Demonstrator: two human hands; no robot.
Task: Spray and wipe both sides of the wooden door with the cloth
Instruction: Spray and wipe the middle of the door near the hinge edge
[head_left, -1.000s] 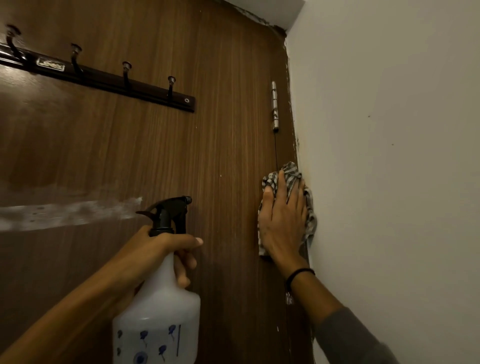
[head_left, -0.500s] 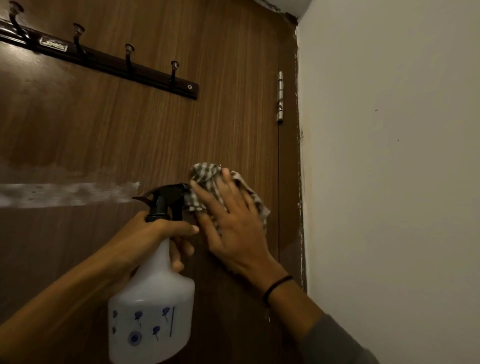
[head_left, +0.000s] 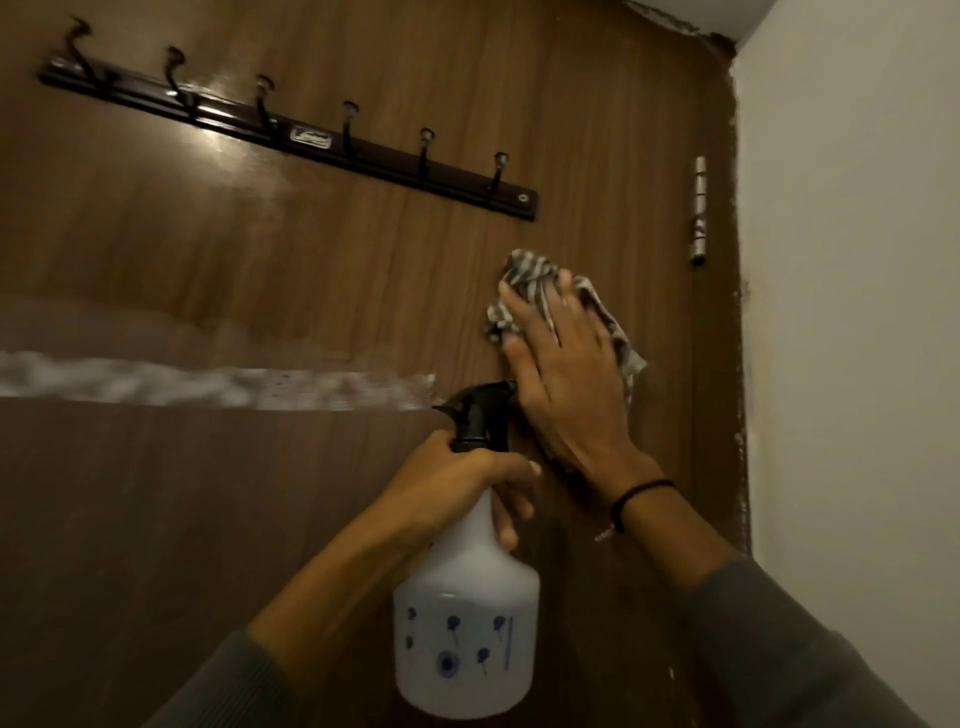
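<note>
Against the door (head_left: 311, 260), the right hand (head_left: 566, 374) presses the cloth (head_left: 524, 283) with flat fingers; the left hand (head_left: 457, 488) grips the spray bottle (head_left: 467, 634).

Right hand (head_left: 566, 379), flat on the grey-and-white checked cloth (head_left: 524, 275), has left the hinge-side edge of the brown wooden door (head_left: 311, 260). It swept left across the panel to the white plastic spray bottle (head_left: 467, 623), then up. Cloth top now level with the lower end of the silver hinge pin (head_left: 698, 213), below the right end of the dark hook rail (head_left: 291, 135). View swung left: six hooks showing, four before.
</note>
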